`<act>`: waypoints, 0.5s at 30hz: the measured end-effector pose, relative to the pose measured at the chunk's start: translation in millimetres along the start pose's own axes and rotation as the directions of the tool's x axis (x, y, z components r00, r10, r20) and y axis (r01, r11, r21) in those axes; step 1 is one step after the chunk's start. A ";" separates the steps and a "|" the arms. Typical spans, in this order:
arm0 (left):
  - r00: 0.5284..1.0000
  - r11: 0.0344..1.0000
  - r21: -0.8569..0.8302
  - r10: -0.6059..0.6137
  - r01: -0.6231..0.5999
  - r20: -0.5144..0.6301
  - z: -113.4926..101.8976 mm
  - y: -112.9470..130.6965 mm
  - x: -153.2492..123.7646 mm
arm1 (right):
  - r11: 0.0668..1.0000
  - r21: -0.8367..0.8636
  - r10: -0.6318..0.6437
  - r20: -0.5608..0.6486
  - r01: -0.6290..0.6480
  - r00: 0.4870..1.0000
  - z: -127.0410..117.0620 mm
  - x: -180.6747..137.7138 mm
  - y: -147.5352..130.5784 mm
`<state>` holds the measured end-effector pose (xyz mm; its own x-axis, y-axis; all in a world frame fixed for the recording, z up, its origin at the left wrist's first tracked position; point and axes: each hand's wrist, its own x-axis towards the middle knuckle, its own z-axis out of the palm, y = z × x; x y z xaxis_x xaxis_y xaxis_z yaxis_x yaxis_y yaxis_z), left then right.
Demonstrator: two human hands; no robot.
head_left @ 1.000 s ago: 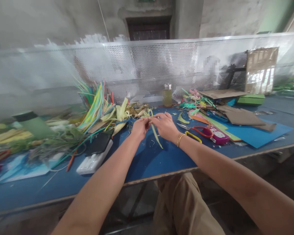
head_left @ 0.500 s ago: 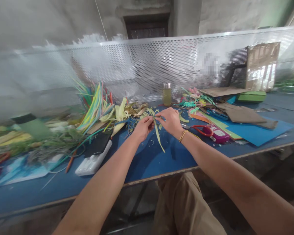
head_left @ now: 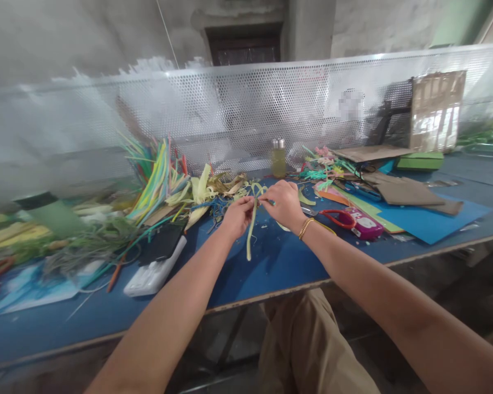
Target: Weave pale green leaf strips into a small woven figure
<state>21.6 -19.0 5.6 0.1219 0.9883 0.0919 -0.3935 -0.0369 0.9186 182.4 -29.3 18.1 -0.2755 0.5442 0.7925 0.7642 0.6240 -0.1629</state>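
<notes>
Over the blue tabletop (head_left: 279, 271), my left hand (head_left: 237, 218) and my right hand (head_left: 285, 202) meet fingertip to fingertip. Both pinch a narrow, pale green leaf-like strip (head_left: 250, 235). One end of it hangs down between the hands, while another part loops up above the fingers. Part of the strip is hidden behind my right hand. Close beyond my left hand lie pale dried husks (head_left: 201, 189) and a tangle of blue strands (head_left: 215, 208). To the right of my right hand, red-handled scissors (head_left: 338, 218) rest against a magenta case (head_left: 364, 223).
A capped bottle (head_left: 278, 160) stands near the perforated metal panel (head_left: 262, 115). Leftward are a bundle of coloured stems (head_left: 156, 178), a black phone-like object (head_left: 163, 245) on a white block (head_left: 148, 280), and a green container (head_left: 51, 213). Blue sheets (head_left: 459, 216) and brown card (head_left: 410, 191) lie right.
The hanging end of the strip has swung from the right to the left, and a loop now rises above the fingers. Both hands stay nearly in place, still pinching.
</notes>
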 end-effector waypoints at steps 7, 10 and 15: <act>0.999 0.999 -0.036 -0.014 0.013 -0.036 0.9 0.2 1.4 | 0.999 -0.020 -0.032 0.022 0.033 0.999 -1.2 -0.2 -2.3; 1.000 0.997 -0.079 -0.012 0.010 -0.021 0.1 -0.8 2.7 | 0.999 -0.024 -0.022 -0.004 0.022 1.000 -2.4 -0.7 -3.3; 1.000 0.996 -0.094 -0.010 0.008 -0.016 -1.2 -0.4 3.1 | 0.998 -0.069 -0.011 0.067 0.015 0.998 -5.3 -1.6 -9.5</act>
<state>21.1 -15.7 5.0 0.1110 0.9909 0.0766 -0.4761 -0.0146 0.8792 178.6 -39.1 21.5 -0.3221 0.5736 0.7531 0.7982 0.5923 -0.1097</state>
